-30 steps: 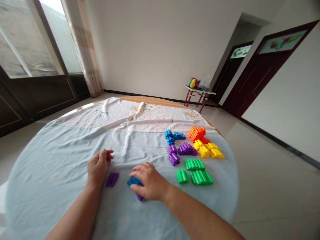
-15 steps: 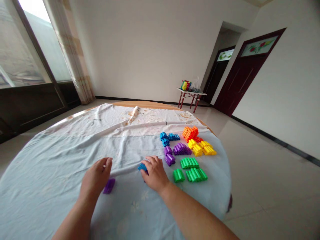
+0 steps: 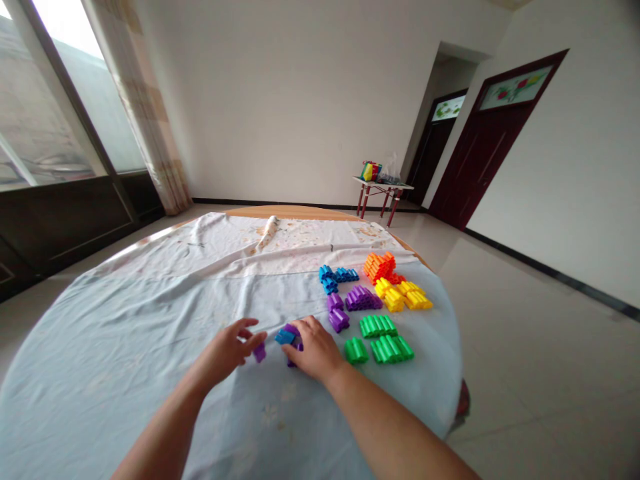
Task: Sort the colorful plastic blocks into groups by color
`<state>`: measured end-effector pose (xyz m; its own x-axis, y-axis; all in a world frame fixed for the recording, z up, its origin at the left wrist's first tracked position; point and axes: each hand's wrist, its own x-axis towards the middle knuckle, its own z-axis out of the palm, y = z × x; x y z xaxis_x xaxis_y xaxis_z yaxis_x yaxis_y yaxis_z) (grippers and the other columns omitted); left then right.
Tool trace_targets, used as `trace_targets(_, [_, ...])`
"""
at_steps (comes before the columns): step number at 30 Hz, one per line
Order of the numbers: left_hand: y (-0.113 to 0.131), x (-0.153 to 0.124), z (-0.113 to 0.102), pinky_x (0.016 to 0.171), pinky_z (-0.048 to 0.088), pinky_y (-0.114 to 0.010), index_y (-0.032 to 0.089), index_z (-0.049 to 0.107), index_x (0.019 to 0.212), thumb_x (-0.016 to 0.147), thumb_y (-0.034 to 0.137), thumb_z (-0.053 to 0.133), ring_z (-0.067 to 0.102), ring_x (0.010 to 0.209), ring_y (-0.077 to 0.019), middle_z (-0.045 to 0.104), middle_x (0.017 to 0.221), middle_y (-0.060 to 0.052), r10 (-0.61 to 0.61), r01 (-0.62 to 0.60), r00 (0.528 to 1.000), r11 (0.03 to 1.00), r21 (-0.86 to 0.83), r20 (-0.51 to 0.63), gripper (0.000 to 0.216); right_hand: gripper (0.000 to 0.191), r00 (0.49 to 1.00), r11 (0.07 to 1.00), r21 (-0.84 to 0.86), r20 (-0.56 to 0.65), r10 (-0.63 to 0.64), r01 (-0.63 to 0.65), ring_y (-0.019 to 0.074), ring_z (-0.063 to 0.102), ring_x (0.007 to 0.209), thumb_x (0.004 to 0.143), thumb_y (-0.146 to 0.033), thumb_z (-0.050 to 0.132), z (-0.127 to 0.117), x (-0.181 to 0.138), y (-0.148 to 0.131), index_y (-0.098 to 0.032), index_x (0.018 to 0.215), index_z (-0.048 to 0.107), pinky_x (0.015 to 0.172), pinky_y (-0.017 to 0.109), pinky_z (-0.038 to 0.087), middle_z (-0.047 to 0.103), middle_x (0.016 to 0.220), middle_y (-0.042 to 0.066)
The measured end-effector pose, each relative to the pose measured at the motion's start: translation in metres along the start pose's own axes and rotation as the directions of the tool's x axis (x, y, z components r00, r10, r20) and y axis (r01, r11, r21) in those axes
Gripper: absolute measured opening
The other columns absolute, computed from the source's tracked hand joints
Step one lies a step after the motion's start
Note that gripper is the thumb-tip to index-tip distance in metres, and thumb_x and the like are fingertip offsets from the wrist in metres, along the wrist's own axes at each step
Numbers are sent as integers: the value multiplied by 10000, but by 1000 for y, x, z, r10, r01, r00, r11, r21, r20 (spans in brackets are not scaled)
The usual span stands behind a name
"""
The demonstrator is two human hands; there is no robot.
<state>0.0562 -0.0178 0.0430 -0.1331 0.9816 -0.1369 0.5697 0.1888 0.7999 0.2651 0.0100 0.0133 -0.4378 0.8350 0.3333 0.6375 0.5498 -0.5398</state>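
Note:
My left hand [image 3: 233,350] is over the cloth at the middle front, thumb and index finger apart at the tips. A small purple ribbed plastic block [image 3: 259,353] shows at its fingertips, seemingly gripped by the thumb and fingers partly hidden behind. My right hand [image 3: 316,350] curls around a small cluster of blocks, a blue block [image 3: 285,336] with purple pieces [image 3: 291,364] around it. The palm and fingers cover part of this cluster. A narrow gap separates the left hand's block from the cluster.
To the right lie sorted ribbed blocks: blue [image 3: 346,275], purple [image 3: 363,298], orange [image 3: 379,268], yellow [image 3: 416,295] and green [image 3: 393,349]. They rest on a wrinkled pale tablecloth [image 3: 125,347] over a round table. A small side table [image 3: 383,183] with bags stands by the far wall.
My left hand has moved right towards the cluster, and the purple block has shifted right with it. My right hand stays at the cluster, where more purple now shows beside the blue block.

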Motion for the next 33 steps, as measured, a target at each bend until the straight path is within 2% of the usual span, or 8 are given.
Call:
trace_targets(2, [7,7,2,544,486,-292,167,594,1037,635,616,540,644,693,-210,682,882,-93,-3,-7,996,994,-108,-94,605,353,999,1000,16,-41,0,1,210,532,1006,797,-333,578,0,1,3,-192,1120,558,875,332,445,559,1046,86])
trace_targets(4, [5,12,-3,631,497,-291,161,603,1004,678,615,483,642,778,-207,676,920,-99,-2,-23,974,993,-112,-226,572,326,995,999,28,-92,-28,30,204,519,1020,823,-275,536,0,2,6,-157,1126,556,897,326,432,559,1047,101])
trace_targets(8, [-21,7,-25,743,457,-319,161,583,1008,785,525,329,608,854,-209,648,957,-109,-54,56,870,998,-10,-490,496,306,980,987,29,-127,-151,156,194,493,1023,799,-141,504,1,5,5,-153,1096,575,923,334,397,568,1057,91])
trace_targets(11, [-40,-4,-37,753,407,-360,187,609,933,788,493,348,578,875,-255,631,947,-107,-50,175,803,972,154,-593,428,319,967,970,13,-86,-241,243,208,473,1041,782,-178,557,3,4,-1,-186,1100,582,925,365,369,572,1104,70])
trace_targets(17, [-56,-5,-40,666,383,-329,232,599,955,818,472,281,577,919,-260,623,1058,-83,-78,313,879,839,445,-470,422,352,954,955,-2,41,-297,297,203,483,987,759,-279,658,4,1,-6,-234,1100,586,885,355,340,620,1033,27])
trace_targets(23, [-55,-3,-41,647,386,-327,235,603,971,823,500,254,579,947,-267,628,1077,-83,-99,321,891,828,459,-444,463,232,968,964,-89,10,-251,251,194,491,924,821,-298,587,4,3,-19,-219,1038,611,824,342,328,622,908,39])
trace_targets(30, [-51,-5,-42,632,395,-343,211,615,971,820,498,267,585,919,-284,635,1054,-110,-87,298,900,838,458,-427,476,164,959,937,-244,195,-207,251,191,511,850,843,-303,542,0,2,-25,-207,767,651,800,359,310,631,777,27])
trace_targets(33, [-52,-5,-41,648,392,-342,221,608,959,825,500,239,579,935,-280,628,1068,-104,-89,300,900,837,457,-428,482,172,949,937,-210,213,-233,278,199,507,900,828,-351,563,-9,-2,-27,-208,833,658,834,370,305,637,846,35])
